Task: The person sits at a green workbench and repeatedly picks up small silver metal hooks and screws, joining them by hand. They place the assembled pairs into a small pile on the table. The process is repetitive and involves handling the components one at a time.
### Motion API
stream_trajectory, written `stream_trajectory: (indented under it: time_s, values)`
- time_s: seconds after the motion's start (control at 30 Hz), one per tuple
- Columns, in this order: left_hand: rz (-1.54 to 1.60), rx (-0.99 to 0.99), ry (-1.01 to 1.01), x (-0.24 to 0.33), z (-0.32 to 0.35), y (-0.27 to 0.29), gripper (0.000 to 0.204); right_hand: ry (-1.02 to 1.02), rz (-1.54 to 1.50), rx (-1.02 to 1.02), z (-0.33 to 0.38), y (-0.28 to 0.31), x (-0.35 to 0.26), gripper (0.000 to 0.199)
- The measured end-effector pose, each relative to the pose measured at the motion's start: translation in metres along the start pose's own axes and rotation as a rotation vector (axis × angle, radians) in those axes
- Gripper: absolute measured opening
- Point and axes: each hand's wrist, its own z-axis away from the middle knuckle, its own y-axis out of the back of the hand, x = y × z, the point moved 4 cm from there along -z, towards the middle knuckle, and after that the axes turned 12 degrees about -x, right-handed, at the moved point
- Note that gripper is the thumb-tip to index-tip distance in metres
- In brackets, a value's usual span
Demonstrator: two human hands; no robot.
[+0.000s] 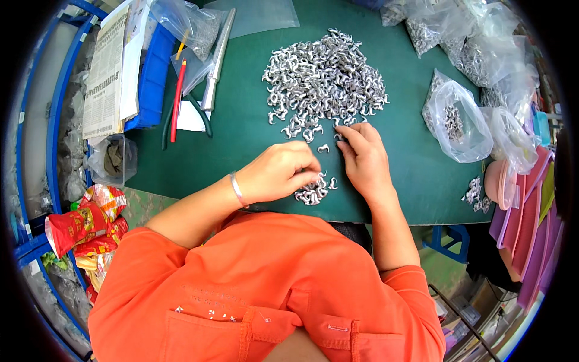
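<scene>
A large heap of small, curved silvery metal pieces (325,75) lies on the green tabletop (235,130). Its near edge meets the fingertips of my right hand (367,160), whose thumb and forefinger close around one small curved piece. My left hand (280,172) is curled above a smaller pile of the same pieces (311,193) close to the table's front edge. Its fingertips are pressed together and slightly blurred, so what they hold, if anything, is hidden. One loose piece (324,148) lies between the two hands.
At left are a blue bin (152,78) with papers, red-handled tool (178,99), a metal blade-like tool (217,60) and a clear tub (114,160). Plastic bags of metal pieces (461,120) crowd the right side, near a pink cup (498,181) and a few scattered pieces (473,192).
</scene>
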Motion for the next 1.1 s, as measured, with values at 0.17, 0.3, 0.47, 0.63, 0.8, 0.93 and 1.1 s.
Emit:
stream_trajectory:
  time_s: [0.17, 0.3, 0.47, 0.63, 0.8, 0.93, 1.1]
  values:
    - [-0.296, 0.206, -0.075, -0.006, -0.025, -0.006, 0.019, -0.05, -0.082, -0.016, 0.004, -0.002, 0.008, 0.02]
    - [-0.435, 0.165, -0.077, -0.01, -0.031, -0.009, 0.017, -0.255, -0.58, -0.072, 0.021, -0.006, 0.019, 0.013]
    - [-0.214, 0.17, -0.026, -0.006, -0.028, -0.005, 0.018, -0.224, -1.136, -0.013, 0.033, -0.007, 0.016, 0.01]
    - [0.379, 0.225, 0.121, -0.008, -0.012, -0.005, 0.013, -0.137, -1.095, -0.004, 0.033, -0.001, 0.009, 0.01]
    - [0.766, 0.372, -0.032, -0.015, -0.001, -0.014, 0.012, -0.019, -0.864, -0.015, 0.031, 0.002, 0.005, 0.011]
    - [0.671, 0.397, -0.145, -0.02, 0.004, -0.013, 0.017, 0.09, -0.807, 0.017, 0.025, 0.001, 0.001, 0.012]
    - [0.682, 0.402, -0.2, -0.024, 0.007, -0.019, 0.016, 0.14, -0.839, 0.011, 0.027, -0.008, -0.004, 0.012]
